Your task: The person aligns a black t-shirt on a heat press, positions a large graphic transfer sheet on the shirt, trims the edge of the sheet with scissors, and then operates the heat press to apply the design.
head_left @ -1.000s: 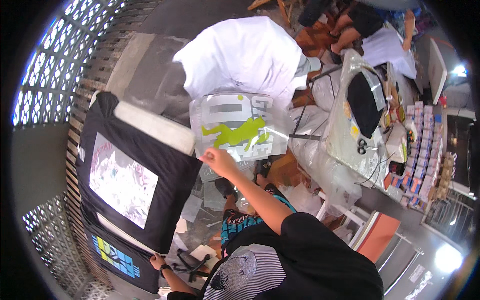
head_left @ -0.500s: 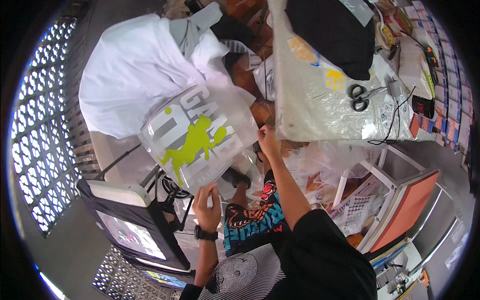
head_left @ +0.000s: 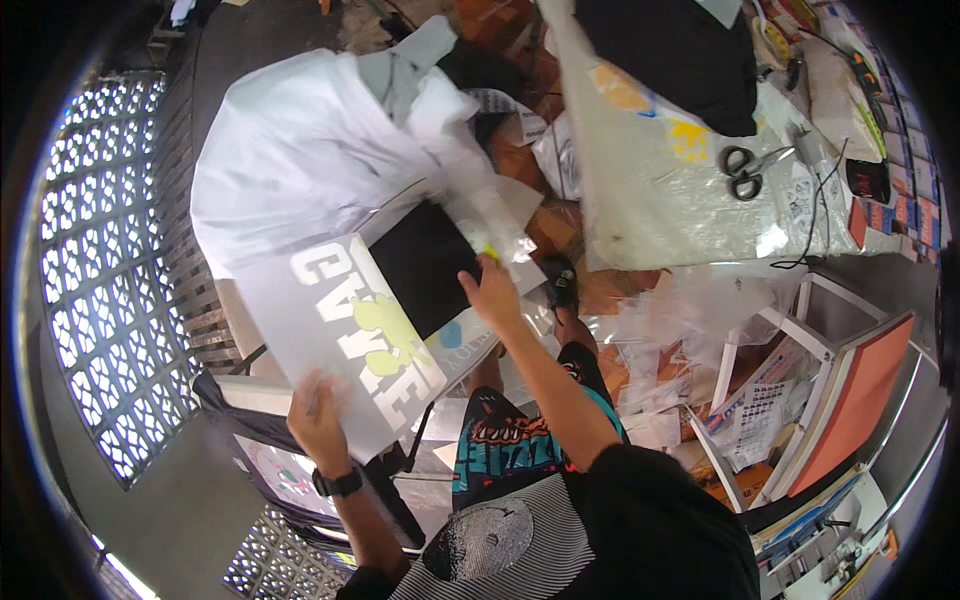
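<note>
A printed translucent film (head_left: 290,300) with white letters and a yellow-green figure lies tilted over a heap of white cloth (head_left: 300,140). Across its right part is a dark black rectangular piece (head_left: 425,265); I cannot tell whether it is a separate sheet or part of the film. My right hand (head_left: 492,295) is closed at the film's right side, its thumb over the edge of the black piece and a yellow-green bit by its fingertips. By the film's near left edge is my left hand (head_left: 320,425), its fingers smeared by motion.
A plastic-covered table (head_left: 640,220) at right holds black cloth (head_left: 685,60), scissors (head_left: 750,170) and a black cable (head_left: 825,215). An orange-topped white frame (head_left: 850,400) stands at lower right. Clear plastic scraps (head_left: 680,320) litter the tiled floor. A patterned lattice wall (head_left: 110,250) is at left.
The film has turned and shifted, and the black piece now shows on it. My left hand has moved left along the near edge; my right hand has moved left and inward.
</note>
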Motion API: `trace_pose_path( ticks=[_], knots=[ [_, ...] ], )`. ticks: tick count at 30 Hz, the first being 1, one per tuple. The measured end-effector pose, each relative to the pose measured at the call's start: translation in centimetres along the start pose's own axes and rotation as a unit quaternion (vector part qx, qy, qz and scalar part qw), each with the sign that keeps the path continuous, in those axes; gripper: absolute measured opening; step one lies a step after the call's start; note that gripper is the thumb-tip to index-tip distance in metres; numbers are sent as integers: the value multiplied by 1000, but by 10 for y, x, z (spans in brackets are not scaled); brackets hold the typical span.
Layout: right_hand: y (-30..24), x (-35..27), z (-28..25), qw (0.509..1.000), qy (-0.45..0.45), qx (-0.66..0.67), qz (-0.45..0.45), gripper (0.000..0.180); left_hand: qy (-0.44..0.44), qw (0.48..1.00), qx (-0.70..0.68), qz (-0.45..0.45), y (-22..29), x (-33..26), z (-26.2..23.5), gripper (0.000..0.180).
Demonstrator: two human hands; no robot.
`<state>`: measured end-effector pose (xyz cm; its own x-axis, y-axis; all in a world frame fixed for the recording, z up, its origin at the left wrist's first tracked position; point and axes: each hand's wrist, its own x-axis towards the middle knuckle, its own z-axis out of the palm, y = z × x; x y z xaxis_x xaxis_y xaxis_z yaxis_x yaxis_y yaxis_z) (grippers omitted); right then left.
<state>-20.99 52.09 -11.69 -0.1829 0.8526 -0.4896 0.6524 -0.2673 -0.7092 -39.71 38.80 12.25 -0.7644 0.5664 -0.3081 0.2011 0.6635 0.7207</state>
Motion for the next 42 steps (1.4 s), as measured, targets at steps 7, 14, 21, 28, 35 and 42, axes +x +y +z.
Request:
trace_pose_path(
  ticks=[7, 14, 21, 28, 35, 42],
  knots=[
    [-9, 42, 26, 959, -46, -263, 90, 81, 75, 993, -83, -34, -18, -22, -89, 25],
    [-34, 29, 35, 941, 49, -319, 104, 72, 93, 985, -142, -23, -30, -17, -122, 28],
    [-31, 31, 45, 961, 5, -195, 197, 61, 71, 988, -140, 0, -28, -23, -120, 32],
    [-40, -13, -23, 956, -87, 278, -24, 41, 24, 987, -138, 83, 40, -32, -102, 46],
    [-13, -175, -206, 825, 31, 564, 13, 39, -182, 927, -170, 282, 252, -46, 42, 53],
    [89, -287, -305, 753, 214, 617, 86, 45, -295, 780, -52, 550, 414, -73, 324, 47]
  ],
)
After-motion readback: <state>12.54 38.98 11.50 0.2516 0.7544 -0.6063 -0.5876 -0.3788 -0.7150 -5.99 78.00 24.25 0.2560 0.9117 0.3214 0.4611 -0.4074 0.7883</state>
